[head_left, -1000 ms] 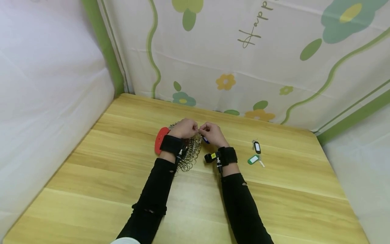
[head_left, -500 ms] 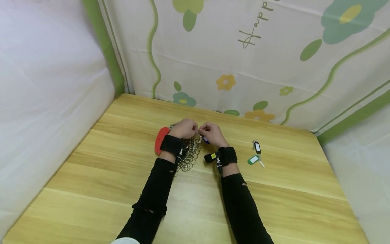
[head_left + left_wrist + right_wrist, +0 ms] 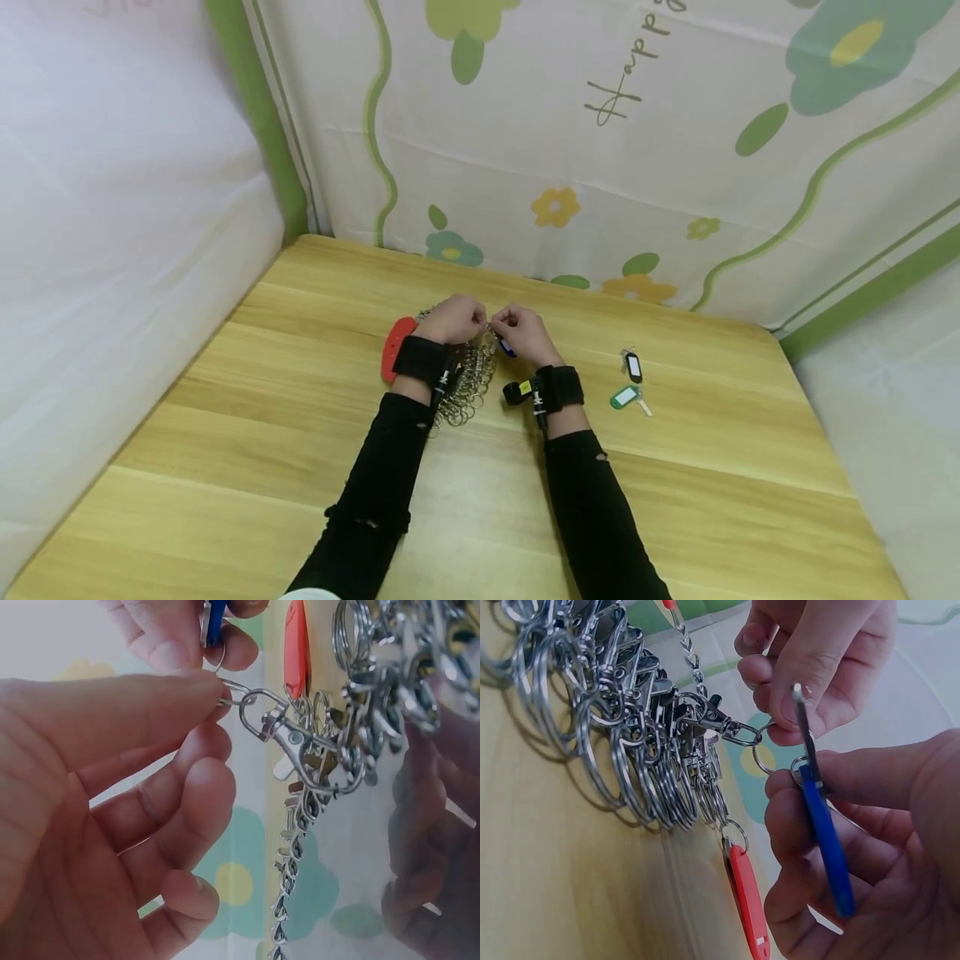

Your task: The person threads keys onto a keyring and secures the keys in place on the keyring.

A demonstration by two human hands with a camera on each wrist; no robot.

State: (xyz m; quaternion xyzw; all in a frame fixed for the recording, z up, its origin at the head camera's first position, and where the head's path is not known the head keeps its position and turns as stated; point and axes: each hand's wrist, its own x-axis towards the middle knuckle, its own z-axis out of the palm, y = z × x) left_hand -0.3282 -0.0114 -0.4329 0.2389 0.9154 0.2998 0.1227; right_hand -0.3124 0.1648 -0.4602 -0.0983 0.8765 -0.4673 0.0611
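Note:
My left hand [image 3: 453,318] pinches a split key ring [image 3: 759,761] between thumb and forefinger. That ring is threaded through the end loop of a silver swivel clasp [image 3: 716,720] on a chain. Close beside it on the right, my right hand [image 3: 523,335] pinches the small wire ring of a blue key tag [image 3: 826,847], which has a key [image 3: 804,720] on it. The two rings meet between the fingertips; whether they are linked is hidden. A red key tag [image 3: 748,900] hangs from another ring among several metal clasps and rings [image 3: 471,379] at my left wrist.
A red oval plate [image 3: 397,348] lies at the left of the rings, partly behind my left wrist. To the right on the wooden table [image 3: 712,517] lie a black key tag [image 3: 633,367] and a green key tag [image 3: 624,397], each with a key. A patterned cloth wall stands behind.
Both hands stay together in the same place, still pinching the rings. The head view has tilted up very slightly; the tags on the table have not moved.

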